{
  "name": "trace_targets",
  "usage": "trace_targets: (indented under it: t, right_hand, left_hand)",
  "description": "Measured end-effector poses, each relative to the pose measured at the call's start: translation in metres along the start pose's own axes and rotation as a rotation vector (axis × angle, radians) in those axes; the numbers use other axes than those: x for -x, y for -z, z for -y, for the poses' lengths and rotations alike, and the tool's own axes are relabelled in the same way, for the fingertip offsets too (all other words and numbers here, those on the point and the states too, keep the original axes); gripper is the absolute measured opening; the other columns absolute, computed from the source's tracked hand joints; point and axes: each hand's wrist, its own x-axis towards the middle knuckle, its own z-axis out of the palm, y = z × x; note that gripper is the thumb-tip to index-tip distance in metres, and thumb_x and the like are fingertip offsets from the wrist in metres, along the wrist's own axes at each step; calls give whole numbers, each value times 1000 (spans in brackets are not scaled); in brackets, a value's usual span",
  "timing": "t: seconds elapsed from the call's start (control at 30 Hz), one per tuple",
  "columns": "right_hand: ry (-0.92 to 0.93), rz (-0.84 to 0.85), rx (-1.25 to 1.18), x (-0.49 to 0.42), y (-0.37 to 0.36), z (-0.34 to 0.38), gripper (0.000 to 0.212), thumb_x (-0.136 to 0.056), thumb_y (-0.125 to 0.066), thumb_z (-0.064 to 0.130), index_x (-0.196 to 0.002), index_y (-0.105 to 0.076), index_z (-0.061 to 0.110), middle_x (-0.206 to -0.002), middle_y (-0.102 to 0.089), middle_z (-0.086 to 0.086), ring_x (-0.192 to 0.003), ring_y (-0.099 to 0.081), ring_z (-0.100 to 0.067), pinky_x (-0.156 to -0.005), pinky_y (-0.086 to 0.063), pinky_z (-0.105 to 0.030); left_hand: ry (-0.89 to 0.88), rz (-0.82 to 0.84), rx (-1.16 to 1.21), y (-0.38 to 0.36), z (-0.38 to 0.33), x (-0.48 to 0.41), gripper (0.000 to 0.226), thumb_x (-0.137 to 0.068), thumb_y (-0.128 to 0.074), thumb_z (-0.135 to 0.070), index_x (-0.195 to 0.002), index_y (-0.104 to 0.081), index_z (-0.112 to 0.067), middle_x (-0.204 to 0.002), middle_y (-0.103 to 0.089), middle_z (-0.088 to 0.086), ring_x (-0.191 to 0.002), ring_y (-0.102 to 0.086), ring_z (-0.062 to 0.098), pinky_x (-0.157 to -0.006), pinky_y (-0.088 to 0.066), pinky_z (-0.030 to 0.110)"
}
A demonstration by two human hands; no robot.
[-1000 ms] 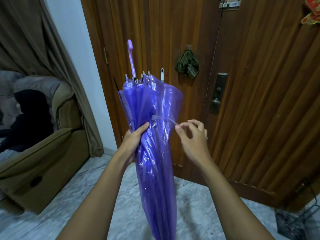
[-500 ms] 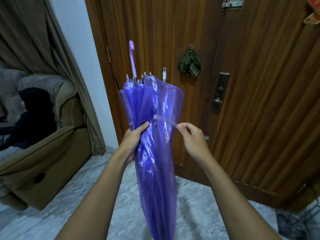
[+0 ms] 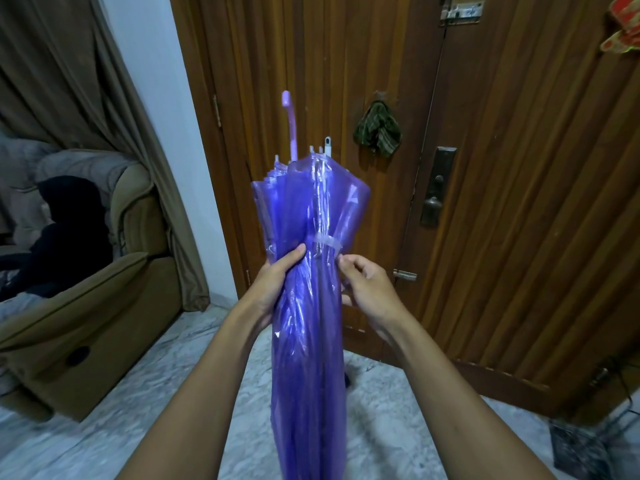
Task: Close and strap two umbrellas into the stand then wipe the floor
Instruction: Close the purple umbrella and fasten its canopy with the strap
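So the folded umbrella [image 3: 308,306] is dead center, handle [image 3: 290,123] end up, standing in front of the door [image 3: 519,202]. Left hand [image 3: 277,278] is on its left side, right hand [image 3: 369,289] on its right, both about mid-height, with the strap [image 3: 327,243] lying across the canopy just above them. A cloth [image 3: 378,130] hangs on the door up and right of the umbrella, door handle [image 3: 434,188] further right. Armchair [image 3: 86,299] sits far left on the floor [image 3: 156,410], curtain [image 3: 86,98] behind it.

The translucent purple umbrella [image 3: 308,271] stood folded, handle [image 3: 290,123] uppermost, its clear strap [image 3: 327,244] lying across the gathered canopy.
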Motion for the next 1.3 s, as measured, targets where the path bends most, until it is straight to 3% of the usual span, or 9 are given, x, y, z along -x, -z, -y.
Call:
trace_targets:
  t: [0.07,0.17,0.37,0.63,0.77,0.93,1.03,1.13,1.3]
  right_hand:
    - [51,-49,0,0,-8,-2,17,-99,-57,24,-86,-65,16,-73,-67,4,-61,-58,-3,-62,-51,-25]
    - [148,-141,39,-2,-11,-8,16,-94,-66,24,-81,-71,18,-81,-72,0,-71,-62,-8,-67,-51,-26]
    - [216,-244,95,2,-16,-11,14,-89,-72,25,-89,-76,12,-86,-75,0,-68,-63,7,-63,-46,-8]
    - [226,-350,138,-1,-11,-16,13,-85,-77,28,-85,-78,15,-81,-77,2,-74,-68,-5,-70,-52,-18]
    - [212,-237,114,4,-15,-6,10,-85,-76,27,-85,-79,17,-78,-77,5,-69,-68,-2,-64,-55,-20]
    - [123,4,93,7,-13,5,17,-97,-61,21,-86,-75,18,-59,-66,6,-50,-56,1,-50,-46,-15]
    - [73,154,49,8,-6,10,14,-96,-62,15,-93,-76,13,-76,-72,-1,-62,-61,-1,-68,-48,-20]
    - [167,192,273,8,1,12,9,-90,-70,16,-93,-77,13,-101,-72,-5,-87,-62,16,-75,-44,-5]
    - [209,117,347,4,7,17,13,-86,-74,30,-74,-75,27,-65,-68,7,-60,-64,-8,-56,-53,-26]
  left_hand:
    - [-49,-94,-115,-5,2,-2,77,-76,-78,-48,-134,-44,-11,-131,-57,12,-109,-66,24,-93,-55,41]
    - [-185,-244,-284,-14,4,3,57,-86,-69,-42,-122,-32,-18,-118,-52,-1,-103,-62,11,-86,-54,28]
    - [-419,-377,-270,-14,10,7,29,-80,-78,-34,-105,-66,-25,-102,-75,-3,-93,-72,17,-86,-59,41]
    - [-81,92,-306,-5,-2,13,52,-72,-68,-33,-121,-59,-16,-115,-70,8,-101,-68,22,-94,-53,42]
    - [-137,50,-590,-10,5,21,87,-81,-79,-22,-142,-18,-19,-133,-49,-2,-114,-59,10,-85,-54,21]
    - [-197,35,-533,-1,8,12,39,-78,-79,-10,-112,-61,-12,-104,-72,10,-92,-72,19,-80,-58,29]
    - [-160,3,-443,9,7,11,42,-69,-76,-14,-107,-63,-2,-92,-72,11,-82,-72,20,-74,-56,31]
    - [-121,9,-388,13,7,12,51,-67,-76,-17,-112,-62,-2,-98,-73,13,-93,-71,27,-85,-57,39]
    - [-88,0,-307,18,5,14,57,-63,-76,-19,-115,-60,-2,-98,-71,19,-86,-70,29,-82,-56,41]
